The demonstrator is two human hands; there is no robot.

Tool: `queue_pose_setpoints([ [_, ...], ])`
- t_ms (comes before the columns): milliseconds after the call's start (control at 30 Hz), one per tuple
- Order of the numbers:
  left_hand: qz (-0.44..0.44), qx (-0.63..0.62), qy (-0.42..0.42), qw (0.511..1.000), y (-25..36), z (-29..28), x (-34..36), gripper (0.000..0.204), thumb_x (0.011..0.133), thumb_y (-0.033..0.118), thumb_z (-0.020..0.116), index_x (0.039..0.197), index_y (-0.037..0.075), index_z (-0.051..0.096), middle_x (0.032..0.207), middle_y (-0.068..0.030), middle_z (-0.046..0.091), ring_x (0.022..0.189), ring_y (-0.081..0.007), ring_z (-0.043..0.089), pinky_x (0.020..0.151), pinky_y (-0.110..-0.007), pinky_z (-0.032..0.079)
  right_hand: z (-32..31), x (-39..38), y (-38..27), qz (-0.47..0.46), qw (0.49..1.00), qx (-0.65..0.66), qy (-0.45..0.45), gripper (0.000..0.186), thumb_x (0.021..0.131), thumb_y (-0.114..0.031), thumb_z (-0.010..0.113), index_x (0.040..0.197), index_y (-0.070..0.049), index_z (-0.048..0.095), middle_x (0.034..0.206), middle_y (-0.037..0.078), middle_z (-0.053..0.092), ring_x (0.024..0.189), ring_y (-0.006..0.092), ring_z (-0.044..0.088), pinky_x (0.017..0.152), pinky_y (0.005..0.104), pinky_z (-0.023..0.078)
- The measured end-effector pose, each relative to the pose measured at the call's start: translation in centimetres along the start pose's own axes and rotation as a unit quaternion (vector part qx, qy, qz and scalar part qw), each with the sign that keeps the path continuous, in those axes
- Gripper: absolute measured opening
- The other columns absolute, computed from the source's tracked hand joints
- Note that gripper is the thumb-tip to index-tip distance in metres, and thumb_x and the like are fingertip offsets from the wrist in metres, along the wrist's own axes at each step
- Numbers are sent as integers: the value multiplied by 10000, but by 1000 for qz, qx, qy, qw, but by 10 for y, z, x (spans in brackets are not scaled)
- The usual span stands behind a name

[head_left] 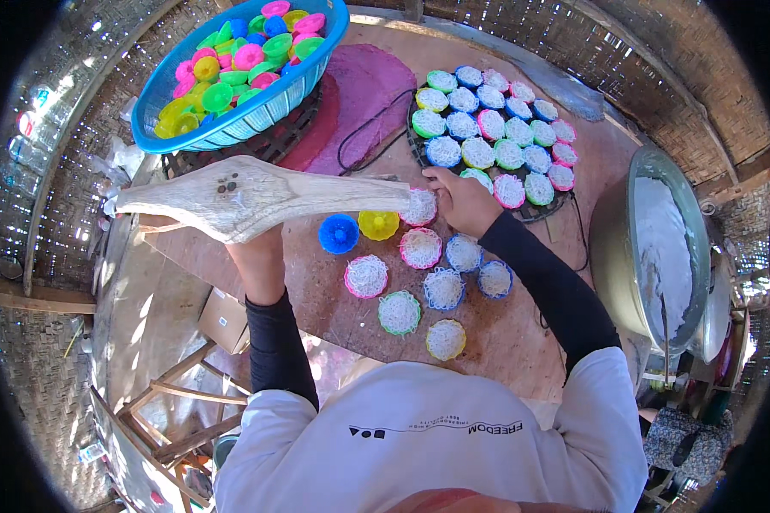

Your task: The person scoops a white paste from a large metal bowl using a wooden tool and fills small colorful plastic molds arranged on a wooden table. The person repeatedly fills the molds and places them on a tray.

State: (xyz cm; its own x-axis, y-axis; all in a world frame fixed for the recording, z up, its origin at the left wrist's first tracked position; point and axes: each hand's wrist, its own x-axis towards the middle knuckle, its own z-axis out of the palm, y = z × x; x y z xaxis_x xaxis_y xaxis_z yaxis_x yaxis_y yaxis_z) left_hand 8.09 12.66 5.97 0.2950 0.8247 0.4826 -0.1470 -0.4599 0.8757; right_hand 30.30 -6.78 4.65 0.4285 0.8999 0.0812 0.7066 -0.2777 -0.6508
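Note:
My left hand [257, 261] is closed under a long, pale wooden tool [222, 201] with a broad middle and narrow arms, held across the table. My right hand [464, 201] has its fingers curled just beyond the tool's right end, at a pink-rimmed cup of white strands [420, 209]; what they grip is unclear. Below lie an empty blue mould [339, 233], a yellow mould [378, 226] and several coloured moulds filled with white strands [366, 276].
A blue basket [154, 111] of coloured moulds stands at back left. A dark rack at back right holds rows of filled moulds [477, 152]. A large metal basin [616, 265] with white paste is at right. Wooden table [334, 321], woven walls [650, 77], wooden frame [171, 385] at lower left.

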Motion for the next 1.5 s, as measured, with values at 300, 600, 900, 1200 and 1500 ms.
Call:
queue_pose_setpoints([
  [300,-24,1,-7,1000,-4,-7,4,530,712,1,677,1176,17,421,1106,-72,510,983,-166,506,856,-293,421,3,-10,-8,-20,1000,-8,13,405,788,-48,456,1192,-48,428,914,193,633,788,343,618,690,404,489],
  [600,-28,-59,10,998,-3,-8,6,573,723,-13,668,1220,23,386,1128,-74,497,1004,-165,496,868,-296,420,0,-18,-13,28,999,-35,6,395,791,-51,458,1186,-55,435,891,171,642,762,337,620,677,403,491],
  [900,-14,-52,2,999,-7,-10,6,546,720,-8,674,1196,10,408,1115,-80,507,1001,-171,503,879,-298,407,4,15,-12,-127,989,-62,46,508,762,-41,469,1260,-77,378,848,167,636,785,362,594,766,425,451],
  [1200,-9,4,22,1000,0,-14,4,483,729,30,673,1154,13,445,1091,-75,522,972,-171,511,861,-292,408,11,33,-11,-79,983,-141,-84,548,732,-18,463,1267,-107,382,877,171,629,859,326,575,843,447,395],
  [1500,-14,-17,18,1000,-7,-14,6,448,737,11,653,1138,13,452,1061,-70,533,937,-164,521,829,-289,421,0,27,-17,-134,963,-225,-58,448,776,-42,460,1209,-154,454,962,98,635,949,255,580,955,517,295],
])
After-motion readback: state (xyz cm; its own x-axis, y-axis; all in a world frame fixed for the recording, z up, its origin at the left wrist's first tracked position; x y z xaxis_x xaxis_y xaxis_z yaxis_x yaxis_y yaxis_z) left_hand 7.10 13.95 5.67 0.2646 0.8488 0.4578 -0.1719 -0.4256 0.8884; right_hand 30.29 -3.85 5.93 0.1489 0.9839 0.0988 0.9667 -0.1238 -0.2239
